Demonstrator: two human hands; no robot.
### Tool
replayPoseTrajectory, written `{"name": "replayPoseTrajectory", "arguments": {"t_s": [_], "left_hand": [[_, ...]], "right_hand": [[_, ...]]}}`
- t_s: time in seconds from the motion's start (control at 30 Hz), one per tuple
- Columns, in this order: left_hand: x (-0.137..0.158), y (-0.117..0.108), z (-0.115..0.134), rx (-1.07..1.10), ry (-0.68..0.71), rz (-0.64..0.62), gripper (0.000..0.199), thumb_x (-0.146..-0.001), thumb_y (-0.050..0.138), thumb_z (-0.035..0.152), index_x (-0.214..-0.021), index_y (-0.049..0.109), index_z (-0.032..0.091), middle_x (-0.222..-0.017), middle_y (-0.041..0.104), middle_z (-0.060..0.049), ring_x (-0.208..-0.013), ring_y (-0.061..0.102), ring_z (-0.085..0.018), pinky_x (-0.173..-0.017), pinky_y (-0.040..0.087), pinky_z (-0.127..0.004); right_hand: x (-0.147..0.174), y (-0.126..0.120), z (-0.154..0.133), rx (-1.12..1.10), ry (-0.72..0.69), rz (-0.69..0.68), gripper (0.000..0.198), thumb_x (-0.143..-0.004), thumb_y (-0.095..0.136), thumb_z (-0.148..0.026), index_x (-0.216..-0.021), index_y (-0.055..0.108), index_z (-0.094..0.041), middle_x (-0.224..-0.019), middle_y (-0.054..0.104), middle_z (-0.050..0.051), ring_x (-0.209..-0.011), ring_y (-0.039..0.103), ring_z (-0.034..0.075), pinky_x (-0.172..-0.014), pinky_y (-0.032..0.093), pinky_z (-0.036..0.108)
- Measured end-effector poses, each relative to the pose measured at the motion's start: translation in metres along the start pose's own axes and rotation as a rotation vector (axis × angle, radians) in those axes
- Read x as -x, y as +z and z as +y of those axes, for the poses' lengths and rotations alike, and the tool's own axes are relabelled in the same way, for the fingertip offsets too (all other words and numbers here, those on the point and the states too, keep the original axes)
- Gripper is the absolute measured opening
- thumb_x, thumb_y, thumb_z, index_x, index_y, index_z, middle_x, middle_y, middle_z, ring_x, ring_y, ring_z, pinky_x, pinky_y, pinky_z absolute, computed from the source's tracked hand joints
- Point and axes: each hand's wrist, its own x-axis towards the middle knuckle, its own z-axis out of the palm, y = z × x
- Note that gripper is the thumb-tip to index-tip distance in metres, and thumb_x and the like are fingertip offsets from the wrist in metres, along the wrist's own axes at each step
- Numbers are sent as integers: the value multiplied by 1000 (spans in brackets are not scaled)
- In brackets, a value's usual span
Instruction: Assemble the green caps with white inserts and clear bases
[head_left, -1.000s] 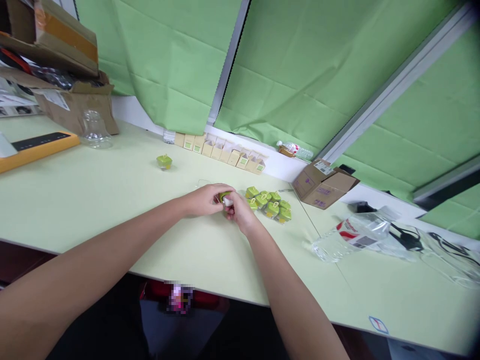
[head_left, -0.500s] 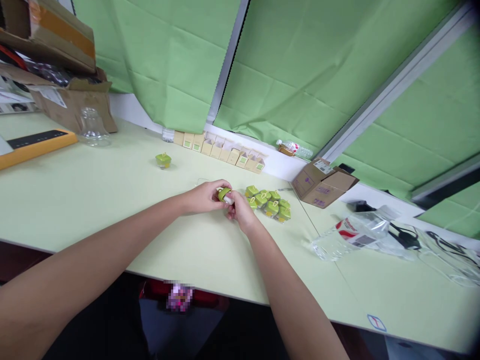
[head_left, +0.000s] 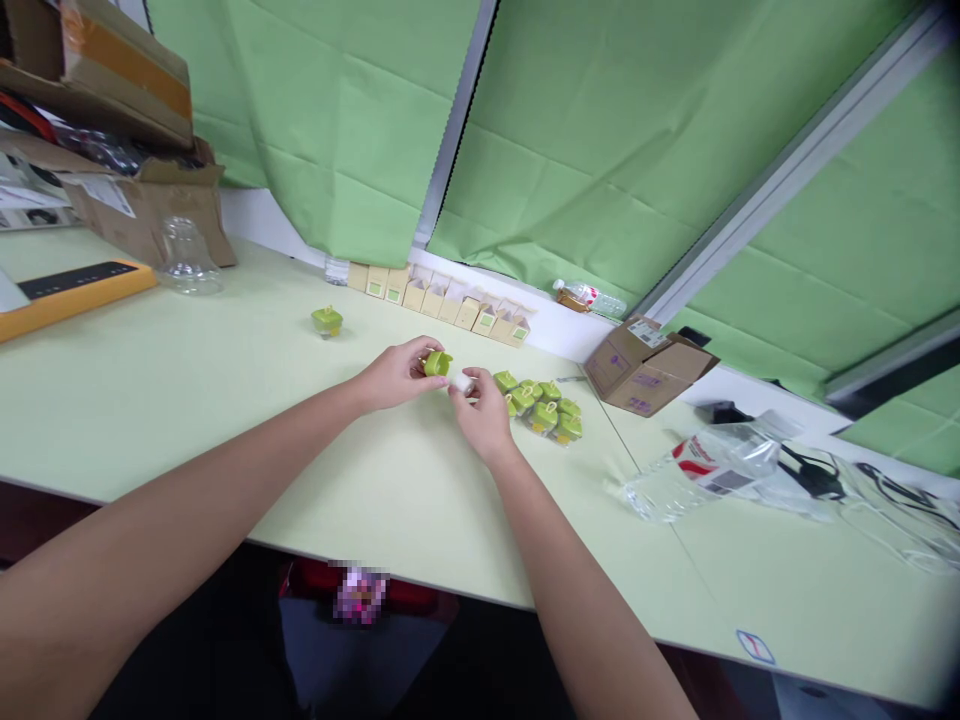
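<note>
Over the middle of the table, my left hand [head_left: 399, 374] grips a green lid [head_left: 437, 363], its hollow side turned toward the right. My right hand [head_left: 484, 412] pinches a small white piece [head_left: 462, 383] just right of the lid; its kind is too small to tell. The lid and the white piece are apart. Close by my right hand stands a group of small clear containers with green lids [head_left: 543, 413], several of them with yellow loops on top. One more green-lidded container [head_left: 327, 321] stands alone to the left.
Small tan cartons [head_left: 450, 300] line the wall at the back. A cardboard box [head_left: 643, 368] and a large clear plastic bottle [head_left: 701, 465] are on the right, with cables [head_left: 900, 510] beyond. At left are a clear jar [head_left: 187, 262] and a yellow-edged device [head_left: 82, 295].
My hands have drawn apart. The green lid in my left hand has come away from the white piece in my right, and moved slightly up and left.
</note>
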Motion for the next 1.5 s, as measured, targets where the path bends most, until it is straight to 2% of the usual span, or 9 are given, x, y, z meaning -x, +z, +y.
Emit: {"name": "replayPoseTrajectory", "arguments": {"t_s": [0.63, 0.83, 0.97, 1.03, 1.1, 1.23, 1.3, 1.4, 1.5], "left_hand": [[1, 0, 3, -135, 27, 39, 46, -73, 74, 39, -111, 55, 23, -109, 66, -5, -90, 66, -19, -83, 53, -34], [3, 2, 5, -145, 17, 38, 46, -74, 73, 41, -110, 53, 22, -108, 65, -7, -88, 65, -19, -75, 52, -32], [2, 1, 5, -156, 23, 52, 44, -75, 73, 41, -109, 52, 23, -107, 65, -6, -84, 65, -18, -73, 52, -31], [2, 1, 5, -157, 26, 56, 44, -76, 72, 41, -109, 51, 22, -104, 65, -5, -82, 65, -17, -73, 51, -31], [1, 0, 5, -157, 24, 53, 43, -76, 72, 41, -109, 51, 22, -103, 65, -5, -82, 64, -17, -72, 51, -30], [1, 0, 7, -161, 8, 56, 42, -75, 72, 41, -107, 51, 23, -106, 66, -4, -82, 64, -16, -72, 50, -30], [2, 1, 8, -152, 11, 54, 43, -75, 72, 40, -108, 51, 23, -107, 66, -4, -81, 63, -16, -72, 50, -30], [2, 2, 10, -143, 19, 42, 43, -74, 72, 39, -108, 52, 23, -107, 66, -4, -78, 63, -15, -70, 49, -29], [3, 1, 11, -149, 15, 15, 42, -74, 71, 39, -107, 52, 23, -105, 66, -4, -77, 62, -15, -69, 49, -29]], "right_hand": [[6, -2, -2, 207, -175, -281, 25, -82, 56, -27, -105, 65, -23, -94, 68, 2, -80, 59, 17, -76, 46, 30], [2, 0, 0, 106, -144, -113, 27, -85, 56, -33, -108, 64, -20, -111, 67, 7, -89, 61, 18, -76, 48, 30], [0, -16, -19, 28, -128, 57, 22, -89, 55, -39, -82, 61, -19, -77, 63, 2, -70, 55, 14, -67, 45, 27], [9, -29, -40, -142, -103, -93, 33, -92, 51, -46, -73, 57, -19, -62, 53, -2, -58, 48, 12, -58, 41, 25], [30, -38, -66, -282, -211, -658, 32, -93, 52, -47, -80, 59, -19, -65, 55, -2, -59, 51, 11, -58, 42, 23], [107, -21, -93, -269, -306, -1103, 25, -79, 71, -43, -89, 68, -20, -72, 66, -2, -62, 61, 10, -58, 44, 18], [147, 3, -79, -44, -355, -1605, 28, -82, 65, -32, -109, 68, -28, -92, 73, -2, -76, 68, 13, -65, 48, 19], [183, 40, -30, 529, -77, -1384, 52, -77, 59, -21, -130, 60, -25, -119, 70, 10, -100, 69, 29, -81, 54, 35], [192, 62, 22, 508, -6, -1250, 55, -76, 57, -17, -131, 59, -24, -128, 65, 11, -111, 65, 30, -93, 51, 39]]}}
